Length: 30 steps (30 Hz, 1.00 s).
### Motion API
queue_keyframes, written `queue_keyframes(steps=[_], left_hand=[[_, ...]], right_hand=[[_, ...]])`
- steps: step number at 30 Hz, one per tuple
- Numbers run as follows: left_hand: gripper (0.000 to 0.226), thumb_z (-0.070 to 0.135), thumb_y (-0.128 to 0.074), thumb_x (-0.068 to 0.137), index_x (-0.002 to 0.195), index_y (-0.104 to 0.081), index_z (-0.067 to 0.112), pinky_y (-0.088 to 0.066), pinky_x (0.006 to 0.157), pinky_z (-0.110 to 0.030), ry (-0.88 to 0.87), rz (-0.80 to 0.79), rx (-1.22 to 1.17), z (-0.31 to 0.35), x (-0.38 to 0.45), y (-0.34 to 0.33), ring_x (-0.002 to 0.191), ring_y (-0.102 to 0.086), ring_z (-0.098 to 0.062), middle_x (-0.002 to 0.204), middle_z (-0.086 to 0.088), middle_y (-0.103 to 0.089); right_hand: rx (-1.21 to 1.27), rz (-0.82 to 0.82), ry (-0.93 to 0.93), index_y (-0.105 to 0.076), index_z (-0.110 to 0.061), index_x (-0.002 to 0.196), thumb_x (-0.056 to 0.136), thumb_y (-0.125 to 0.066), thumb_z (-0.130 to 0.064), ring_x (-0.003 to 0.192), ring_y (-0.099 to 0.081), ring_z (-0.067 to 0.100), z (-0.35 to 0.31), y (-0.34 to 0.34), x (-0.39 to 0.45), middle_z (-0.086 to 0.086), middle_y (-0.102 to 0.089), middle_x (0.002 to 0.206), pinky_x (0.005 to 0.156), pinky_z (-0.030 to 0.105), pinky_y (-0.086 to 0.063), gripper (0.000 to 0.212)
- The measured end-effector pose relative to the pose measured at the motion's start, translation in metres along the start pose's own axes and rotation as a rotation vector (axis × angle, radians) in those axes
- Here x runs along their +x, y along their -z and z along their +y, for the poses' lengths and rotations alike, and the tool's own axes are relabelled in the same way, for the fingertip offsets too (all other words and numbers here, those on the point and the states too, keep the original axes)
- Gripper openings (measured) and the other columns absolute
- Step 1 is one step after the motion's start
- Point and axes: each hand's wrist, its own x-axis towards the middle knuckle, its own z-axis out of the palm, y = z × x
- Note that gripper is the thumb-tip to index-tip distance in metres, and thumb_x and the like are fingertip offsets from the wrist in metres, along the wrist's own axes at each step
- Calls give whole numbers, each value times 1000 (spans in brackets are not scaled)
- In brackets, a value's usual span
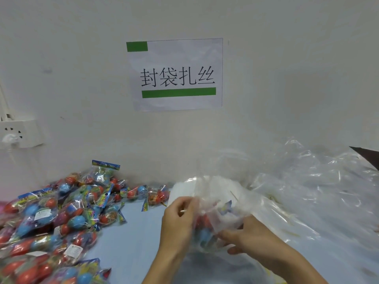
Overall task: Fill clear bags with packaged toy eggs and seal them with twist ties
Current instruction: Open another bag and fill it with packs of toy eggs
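- Both hands work one clear bag (209, 220) just below the wall sign (177, 74): left hand (178, 220) pinches its gathered neck along with a thin twist tie (183, 211); right hand (246, 232) grips its lower side.
- Red and blue toy eggs show through the bag; the count is unclear.
- Egg packets (53, 218), too many to count, are heaped on the blue table (139, 232) left of the bag.
- Loose clear plastic (307, 191) is piled to its right.
- One socket (19, 133) sits far left of the sign.

I see clear bag (213, 218) upright at centre with red and blue toy eggs inside; heap of packaged toy eggs (55, 220) lies left on table
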Motion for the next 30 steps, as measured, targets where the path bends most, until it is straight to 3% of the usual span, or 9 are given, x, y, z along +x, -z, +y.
queue_keyframes(steps=[3, 5, 8, 12, 14, 18, 21, 25, 30], left_hand=[[17, 12, -65, 93, 77, -69, 10, -48, 65, -24, -72, 187, -61, 1, 0, 3, 69, -60, -11, 74, -6, -70], [16, 13, -65, 94, 78, -66, 10, -48, 67, -26, -84, 302, -102, 2, 4, 8, 70, -62, -12, 74, -6, -69], [14, 17, -64, 95, 83, -64, 10, -49, 68, -30, -51, 334, -110, -1, 5, 10, 71, -63, -17, 75, -6, -70], [15, 20, -61, 97, 83, -61, 14, -47, 64, -21, -109, 369, -78, 0, 3, 6, 67, -61, -8, 71, 6, -68], [18, 17, -58, 98, 81, -57, 15, -46, 61, -15, -165, 440, -97, 2, 4, 7, 64, -58, -2, 67, 13, -65], [18, 15, -54, 100, 82, -56, 15, -44, 60, -20, -99, 454, -85, -1, 2, 6, 62, -59, -3, 72, 5, -65], [20, 18, -49, 102, 83, -53, 22, -43, 57, -13, -126, 546, -84, 1, 2, 7, 61, -57, 5, 76, 6, -62], [22, 24, -44, 104, 83, -49, 22, -42, 59, -27, -26, 577, -90, -1, 4, 9, 66, -54, -11, 77, 2, -59], [19, 26, -42, 104, 88, -50, 19, -38, 55, -33, 67, 632, -85, -5, 7, 12, 64, -51, -18, 84, -5, -62]], right_hand=[[59, 64, 25, -70, -33, 111, 58, -79, -42, 93, -73, 8, -1, 7, 1, -8, -77, 99, 74, 28, -59, 55], [163, 97, 78, -65, -41, 114, 58, -82, -39, 95, -73, 8, -1, 16, 1, -9, -76, 103, 79, 31, -56, 59], [279, 101, 74, -64, -29, 115, 69, -83, -32, 94, -73, 17, 0, 22, 1, 1, -76, 105, 78, 31, -53, 49], [209, 225, 156, -74, -19, 92, 87, -73, -10, 80, -74, 16, -1, 15, 5, 6, -77, 90, 67, 25, -51, 11], [221, 296, 227, -76, -22, 85, 82, -74, -5, 72, -73, 15, -4, 16, 5, 3, -74, 78, 61, 21, -51, 18], [171, 279, 268, -74, -33, 75, 69, -74, -15, 67, -71, 11, -5, 15, 4, -1, -73, 74, 55, 16, -49, 19], [244, 304, 286, -73, -26, 77, 69, -75, -13, 67, -69, 12, -2, 16, 6, -1, -70, 72, 56, 20, -50, 15], [271, 322, 206, -69, -18, 74, 83, -69, 2, 64, -66, 14, 1, 20, 8, 2, -65, 68, 65, 30, -46, 22], [360, 339, 192, -66, -20, 72, 86, -63, -1, 66, -63, 13, -2, 26, 6, 2, -67, 73, 65, 30, -45, 25]])
